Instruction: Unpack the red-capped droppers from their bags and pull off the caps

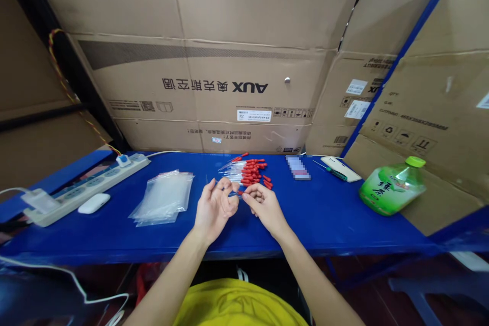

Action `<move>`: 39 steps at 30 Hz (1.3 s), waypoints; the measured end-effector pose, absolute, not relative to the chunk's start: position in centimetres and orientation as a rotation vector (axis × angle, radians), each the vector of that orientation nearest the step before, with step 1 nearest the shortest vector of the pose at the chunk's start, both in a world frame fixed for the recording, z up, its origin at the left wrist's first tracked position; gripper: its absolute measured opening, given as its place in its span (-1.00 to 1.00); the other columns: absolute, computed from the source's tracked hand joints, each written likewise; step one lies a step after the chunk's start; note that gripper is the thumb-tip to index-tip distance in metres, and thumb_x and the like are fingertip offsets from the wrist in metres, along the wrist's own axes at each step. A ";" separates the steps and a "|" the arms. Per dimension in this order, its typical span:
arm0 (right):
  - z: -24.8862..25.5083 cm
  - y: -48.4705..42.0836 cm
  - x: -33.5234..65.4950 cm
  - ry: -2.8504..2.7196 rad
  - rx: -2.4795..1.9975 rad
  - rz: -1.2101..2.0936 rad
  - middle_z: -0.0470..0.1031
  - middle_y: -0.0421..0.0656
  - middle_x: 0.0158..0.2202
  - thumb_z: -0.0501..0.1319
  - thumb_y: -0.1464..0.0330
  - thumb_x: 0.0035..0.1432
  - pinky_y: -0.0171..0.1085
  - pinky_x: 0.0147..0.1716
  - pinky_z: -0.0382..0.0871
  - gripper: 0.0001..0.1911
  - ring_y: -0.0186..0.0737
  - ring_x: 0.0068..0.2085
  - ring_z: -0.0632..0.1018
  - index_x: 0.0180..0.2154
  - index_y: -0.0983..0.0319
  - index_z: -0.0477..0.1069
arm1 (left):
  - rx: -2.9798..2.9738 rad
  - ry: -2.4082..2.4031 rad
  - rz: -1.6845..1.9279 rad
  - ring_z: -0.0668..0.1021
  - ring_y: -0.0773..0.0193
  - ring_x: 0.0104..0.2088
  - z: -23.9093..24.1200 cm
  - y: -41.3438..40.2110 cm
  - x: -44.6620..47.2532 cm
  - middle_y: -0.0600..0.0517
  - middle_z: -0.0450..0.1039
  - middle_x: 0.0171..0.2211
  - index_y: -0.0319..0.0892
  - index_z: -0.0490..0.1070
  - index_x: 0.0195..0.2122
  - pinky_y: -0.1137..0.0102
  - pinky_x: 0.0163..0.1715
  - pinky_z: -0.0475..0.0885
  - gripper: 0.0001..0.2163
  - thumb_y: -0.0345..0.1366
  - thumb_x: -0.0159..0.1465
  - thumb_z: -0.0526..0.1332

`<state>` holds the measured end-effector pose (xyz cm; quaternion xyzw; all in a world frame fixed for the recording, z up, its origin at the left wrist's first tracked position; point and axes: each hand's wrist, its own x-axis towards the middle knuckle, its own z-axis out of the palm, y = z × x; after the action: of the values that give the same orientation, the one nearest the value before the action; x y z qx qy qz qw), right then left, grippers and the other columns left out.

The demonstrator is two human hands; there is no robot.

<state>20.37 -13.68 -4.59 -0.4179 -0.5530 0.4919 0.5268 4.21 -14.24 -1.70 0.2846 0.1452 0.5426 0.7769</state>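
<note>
My right hand [264,207] pinches the red end of a thin red-tipped tube [240,193] between thumb and fingertips. Facing it, my left hand [216,209] is turned palm up with its fingers curled in, and the tube's thin shaft runs into these fingers. How firmly they grip it is hard to make out. Just beyond both hands lies a pile of similar red-tipped tubes [252,170], with slim clear shafts pointing left and red ends mostly to the right. Left of my left hand is a stack of clear plastic bags [163,198].
A white power strip [91,183] with plugs and a white earphone case [93,203] are at the left. Toward the right lie a blurred-out phone-like rectangle [298,167], a green-handled screwdriver [336,173], a white flat object [346,169] and a green-tea bottle [393,188]. Cardboard [214,20] walls the blue table [305,224].
</note>
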 end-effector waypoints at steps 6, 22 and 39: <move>-4.6 -13.9 20.0 -1.320 -1.008 1.192 0.40 -0.28 -0.50 0.36 0.01 0.13 -0.37 -0.58 0.19 -0.57 -0.40 -0.55 0.35 -0.22 0.24 0.48 | 0.474 0.246 1.224 0.15 0.49 -0.65 -1.6 -14.5 4.5 0.17 0.11 -0.47 -0.14 0.09 -0.39 0.55 -0.66 0.13 -0.71 -0.17 0.44 0.11; -4.1 -15.3 19.9 -1.522 -0.787 1.408 0.22 -0.32 -0.52 0.15 -0.02 0.38 -0.36 -0.53 0.07 -0.56 -0.41 -0.53 0.21 -0.34 0.20 0.30 | 0.401 0.268 1.384 -0.19 0.42 -0.63 -1.5 -15.1 4.7 0.21 -0.20 -0.52 -0.09 -0.13 -0.44 0.43 -0.66 -0.10 -0.65 -0.21 0.38 0.09; -4.4 -14.7 20.9 -1.464 -0.932 1.015 0.31 -0.28 -0.58 0.13 0.01 0.39 -0.33 -0.50 0.11 -0.54 -0.37 -0.54 0.28 -0.41 0.21 0.38 | 0.379 0.355 1.780 -0.20 0.43 -0.65 -0.4 -14.9 3.3 0.21 -0.28 -0.55 -0.09 -0.21 -0.46 0.41 -0.66 -0.23 -0.61 -0.17 0.33 0.08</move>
<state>20.87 -14.73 -4.45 -0.3913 -0.6148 0.4261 0.5360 3.32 -14.94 -0.36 0.1634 0.1530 0.7680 0.6001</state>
